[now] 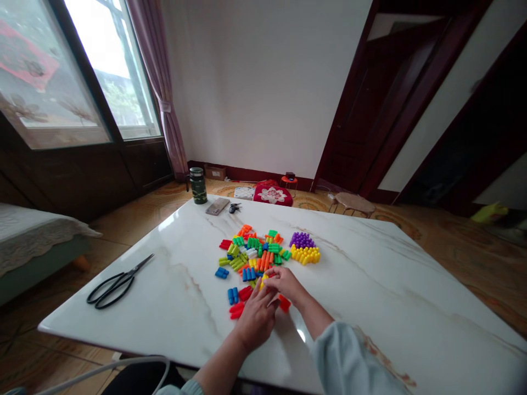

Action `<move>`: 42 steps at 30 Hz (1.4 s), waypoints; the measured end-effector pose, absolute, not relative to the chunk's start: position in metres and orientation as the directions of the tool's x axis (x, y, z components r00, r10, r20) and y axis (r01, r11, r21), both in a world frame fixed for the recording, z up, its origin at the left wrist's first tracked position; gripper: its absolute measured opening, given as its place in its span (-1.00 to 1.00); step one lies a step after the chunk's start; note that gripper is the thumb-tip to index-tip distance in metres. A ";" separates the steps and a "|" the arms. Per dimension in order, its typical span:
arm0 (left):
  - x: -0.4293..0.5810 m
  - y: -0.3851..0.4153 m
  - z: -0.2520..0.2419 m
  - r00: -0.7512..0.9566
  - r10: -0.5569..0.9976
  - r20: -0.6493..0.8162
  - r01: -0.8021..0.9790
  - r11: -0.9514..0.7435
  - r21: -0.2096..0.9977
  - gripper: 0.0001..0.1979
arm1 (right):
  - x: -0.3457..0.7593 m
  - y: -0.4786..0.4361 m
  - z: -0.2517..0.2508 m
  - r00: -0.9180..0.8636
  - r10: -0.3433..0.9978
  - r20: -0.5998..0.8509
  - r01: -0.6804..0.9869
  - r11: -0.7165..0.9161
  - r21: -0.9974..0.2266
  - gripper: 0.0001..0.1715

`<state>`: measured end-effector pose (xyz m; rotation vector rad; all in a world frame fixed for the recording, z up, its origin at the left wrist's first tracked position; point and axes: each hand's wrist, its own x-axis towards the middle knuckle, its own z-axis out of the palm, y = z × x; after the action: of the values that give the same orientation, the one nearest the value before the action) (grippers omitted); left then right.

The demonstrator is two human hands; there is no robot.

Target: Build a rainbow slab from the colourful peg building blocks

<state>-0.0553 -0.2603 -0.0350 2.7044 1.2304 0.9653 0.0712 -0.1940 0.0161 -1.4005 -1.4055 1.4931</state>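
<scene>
A yellow plastic toy building block (263,281) is pinched between the fingers of both my hands, partly hidden by them. My left hand (258,315) comes in from below, its fingertips closed at the block's near side. From the right, my right hand (285,282) grips the block with thumb and fingers. Just beyond lies a loose pile of finger-shaped blocks, among them orange (267,260), green (253,243) and blue (248,274) ones. Red blocks (236,310) rest left of my left hand. An orange-red block (284,303) shows beneath my right wrist.
Purple blocks (302,240) and yellow blocks (305,254) stand grouped right of the pile. Black-handled scissors (119,282) lie at the left of the white table (177,323). A bottle (198,186), a phone (217,206) and keys (234,208) are at the far edge.
</scene>
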 end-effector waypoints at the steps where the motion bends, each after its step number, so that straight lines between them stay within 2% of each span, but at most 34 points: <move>1: -0.055 -0.261 -0.033 0.503 0.685 0.527 0.676 -0.692 0.254 -0.62 | 0.072 -0.195 0.015 -0.192 0.951 -0.242 0.150 -0.215 -0.965 -0.63; 4: -0.055 -0.262 -0.031 0.521 0.683 0.512 0.673 -0.698 0.245 -0.62 | 0.076 -0.199 0.012 -0.082 0.986 -0.147 -0.002 -0.147 -0.989 -0.62; 7: -0.055 -0.262 -0.031 0.522 0.686 0.507 0.665 -0.699 0.261 -0.62 | 0.084 -0.205 0.008 0.001 0.995 -0.103 -0.057 -0.103 -0.993 -0.65; 10: -0.055 -0.262 -0.031 0.513 0.693 0.506 0.663 -0.695 0.279 -0.63 | 0.100 -0.207 0.003 0.053 0.997 -0.054 0.020 -0.055 -0.998 -0.71; 13: -0.055 -0.262 -0.031 0.470 0.723 0.506 0.685 -0.661 0.308 -0.61 | 0.128 -0.205 -0.006 0.110 0.993 0.045 0.215 0.021 -0.976 -0.74; 16: -0.055 -0.263 -0.030 0.448 0.754 0.480 0.702 -0.629 0.332 -0.58 | 0.161 -0.202 -0.017 0.099 0.984 0.149 0.545 0.072 -0.835 -0.68; 18: -0.055 -0.263 -0.031 0.452 0.763 0.463 0.705 -0.623 0.340 -0.57 | 0.181 -0.201 -0.024 0.047 0.991 0.124 0.731 0.050 -0.681 -0.67; 20: -0.056 -0.263 -0.032 0.449 0.771 0.451 0.707 -0.616 0.349 -0.56 | 0.195 -0.199 -0.027 0.040 0.997 0.071 0.835 0.006 -0.550 -0.67; 23: -0.056 -0.263 -0.034 0.441 0.774 0.454 0.704 -0.612 0.360 -0.55 | 0.202 -0.196 -0.022 0.047 0.998 0.052 0.909 -0.021 -0.416 -0.57; 25: -0.056 -0.263 -0.035 0.439 0.773 0.458 0.703 -0.613 0.362 -0.55 | 0.199 -0.193 -0.014 -0.007 0.999 0.050 0.937 0.024 -0.350 -0.52; 30: -0.055 -0.263 -0.037 0.437 0.774 0.457 0.714 -0.608 0.347 -0.56 | 0.184 -0.191 0.002 -0.121 0.988 -0.098 0.971 0.097 -0.220 -0.61; 34: -0.055 -0.262 -0.039 0.432 0.769 0.472 0.716 -0.610 0.340 -0.60 | 0.182 -0.195 0.001 -0.102 0.988 -0.119 0.984 0.083 -0.158 -0.60; 38: -0.056 -0.261 -0.040 0.423 0.769 0.480 0.718 -0.607 0.340 -0.61 | 0.194 -0.189 -0.003 -0.036 0.997 -0.070 0.987 0.024 -0.161 -0.70; 42: -0.056 -0.261 -0.040 0.432 0.769 0.470 0.721 -0.608 0.332 -0.61 | 0.225 -0.162 -0.009 0.157 0.979 0.130 0.934 -0.104 -0.341 -0.66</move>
<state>-0.0555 -0.2609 -0.0398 2.5897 1.3501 0.9166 0.2252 -0.1619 -0.0092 -2.0987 -1.8315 0.1818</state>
